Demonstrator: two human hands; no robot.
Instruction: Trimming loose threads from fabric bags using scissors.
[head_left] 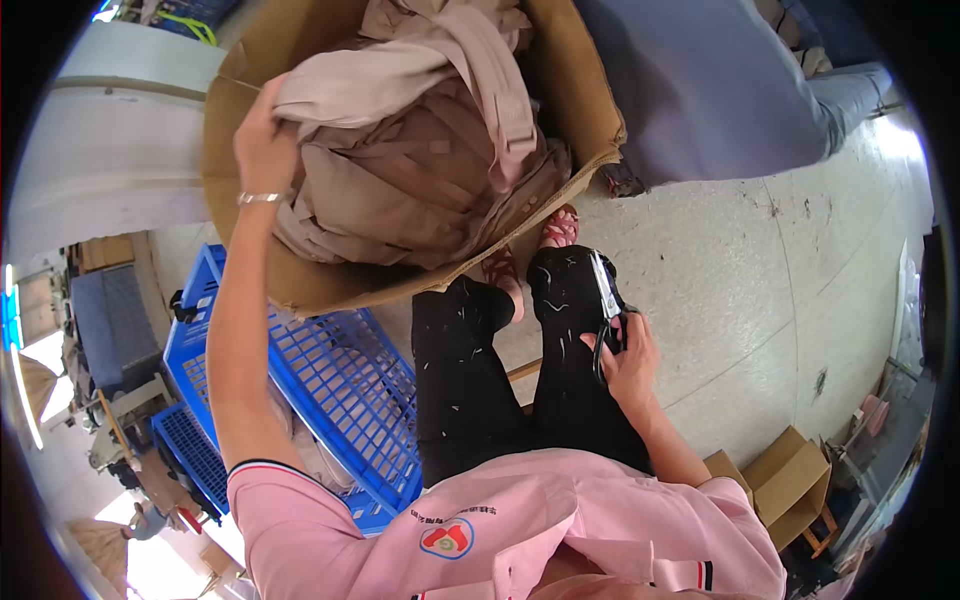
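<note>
My left hand [266, 145] is over the left side of a large cardboard box [590, 95], its fingers closed on a pale pinkish-grey fabric piece [365, 85]. Below that piece, a heap of mauve-brown fabric pieces [390, 185] fills the box, and a pinkish strap [487, 75] lies across the top. Off to the right, above my thigh, my right hand [635, 365] grips a pair of scissors [607, 300] by the black handles. The metal blades point away from me and look nearly closed, apart from any fabric.
A blue plastic basket [340, 370] stands left of my legs, with pale fabric inside. Grey-blue cloth [700, 90] hangs beyond the box at the right. Another open cardboard box [790, 480] sits on the floor [720, 290] at the lower right. A white surface [120, 150] is at the left.
</note>
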